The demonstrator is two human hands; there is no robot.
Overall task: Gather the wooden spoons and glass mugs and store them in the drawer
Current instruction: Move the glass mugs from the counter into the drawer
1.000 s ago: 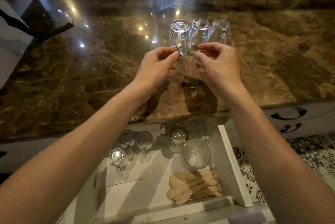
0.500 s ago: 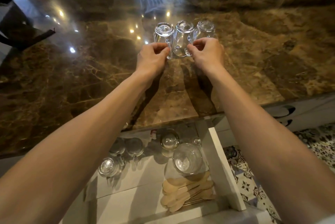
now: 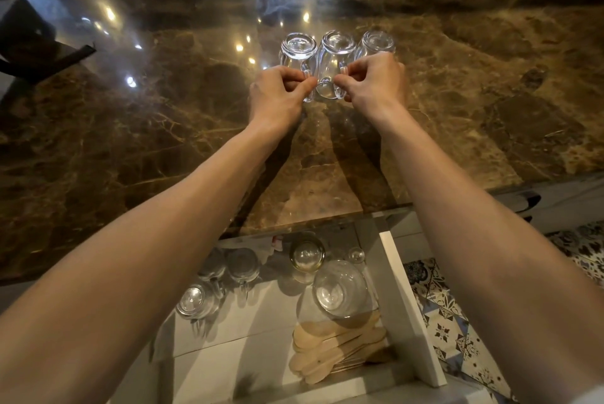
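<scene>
Glass mugs (image 3: pixel 333 54), handles pinched in the grip of left hand (image 3: pixel 277 96) and right hand (image 3: pixel 376 83), sit well inside countertop (image 3: pixel 163 126) edge.

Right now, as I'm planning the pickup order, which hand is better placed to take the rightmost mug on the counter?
Right. The right hand sits directly in front of the rightmost mug, while the left hand pinches the handle of the leftmost mug, with the middle mug between.

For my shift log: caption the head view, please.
Left hand and right hand pinch handles of inverted glass mugs on the counter; wooden spoons lie in the drawer.
</scene>
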